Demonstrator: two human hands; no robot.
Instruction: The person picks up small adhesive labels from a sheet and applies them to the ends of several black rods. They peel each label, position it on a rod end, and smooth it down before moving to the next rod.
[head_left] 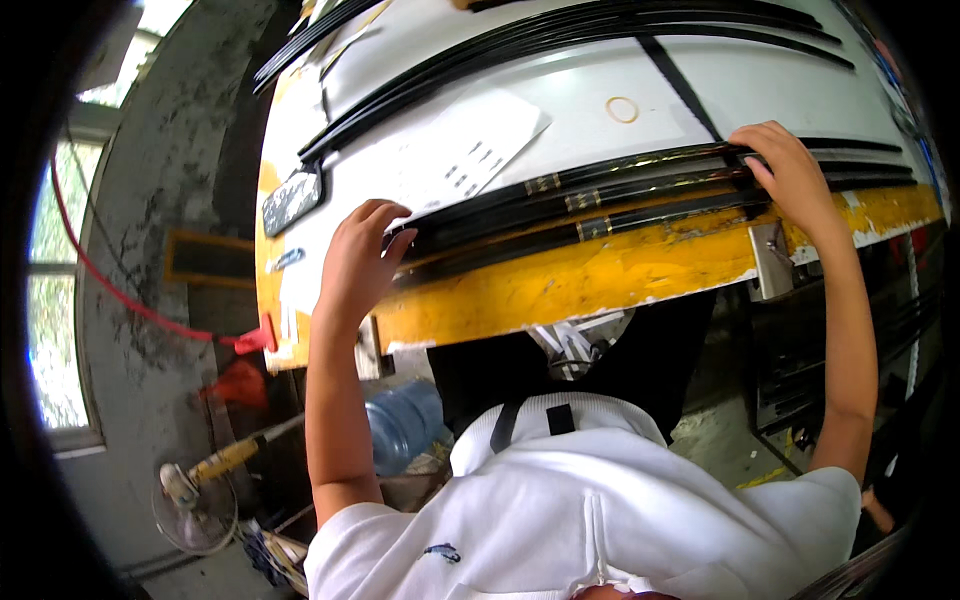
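Observation:
Several long, slim black rods (655, 187) with gold markings lie side by side along the table's near edge. At their left ends is my left hand (355, 255), its fingers curved and its thumb held apart. A gap shows between thumb and fingertips, beside the rod ends. Farther right, my right hand (790, 175) reaches over the rods with finger and thumb spread, touching or just above the farthest one. Its palm hides part of them. A dark strap (680, 90) runs across the white tabletop toward that hand.
More black rods (480, 70) lie across the far side. Printed paper (490, 140), a rubber band (622, 109) and a phone (293, 203) rest on the table. Metal brackets (770, 262) sit at its yellow edge (560, 285). Below are a blue water bottle (405, 425) and a fan (195, 510).

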